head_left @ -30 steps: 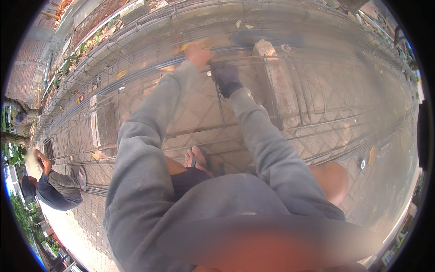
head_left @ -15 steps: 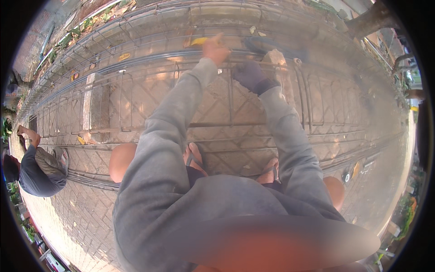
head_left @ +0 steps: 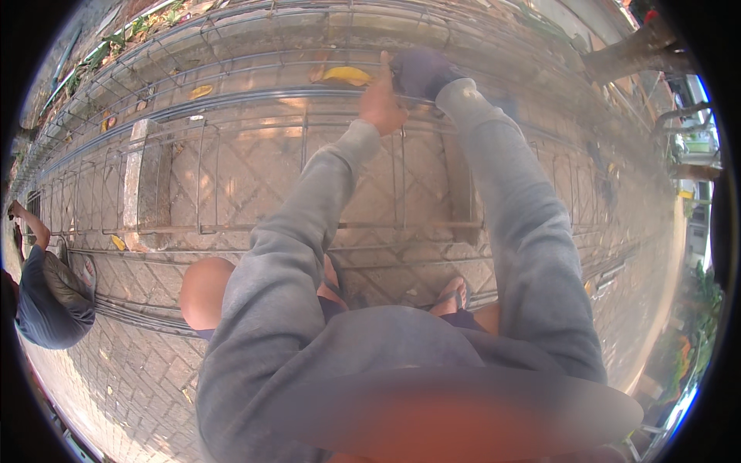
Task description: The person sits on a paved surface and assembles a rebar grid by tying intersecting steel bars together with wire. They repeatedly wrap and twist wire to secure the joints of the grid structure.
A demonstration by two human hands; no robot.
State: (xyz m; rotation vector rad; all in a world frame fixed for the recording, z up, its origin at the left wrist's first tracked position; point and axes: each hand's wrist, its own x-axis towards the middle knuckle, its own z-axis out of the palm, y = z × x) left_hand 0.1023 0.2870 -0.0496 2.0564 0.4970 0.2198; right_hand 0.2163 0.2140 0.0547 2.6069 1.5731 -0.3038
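Observation:
My left hand point(head_left: 384, 108) is bare and reaches forward over the steel bars. One finger stretches away from me, while the others look curled in at the bars; what they hold is hidden. My right hand point(head_left: 422, 72), in a dark purple glove, is closed just beside and beyond it. Something small and dark shows at its left edge, too unclear to name. Beneath both hands runs a long rebar cage point(head_left: 303, 131) with thin rectangular stirrups. A bundle of long steel bars point(head_left: 255, 96) crosses close to my hands.
A concrete block point(head_left: 143, 181) props the cage at left, and another support point(head_left: 461, 181) stands under it at right. Yellow leaves point(head_left: 347, 75) lie beyond the bars. At far left another person point(head_left: 54, 297) crouches. A tree trunk point(head_left: 641, 54) rises at far right.
My right hand has moved farther away from me and up beside my left hand. My left hand has shifted slightly right and nearer, with one finger now extended.

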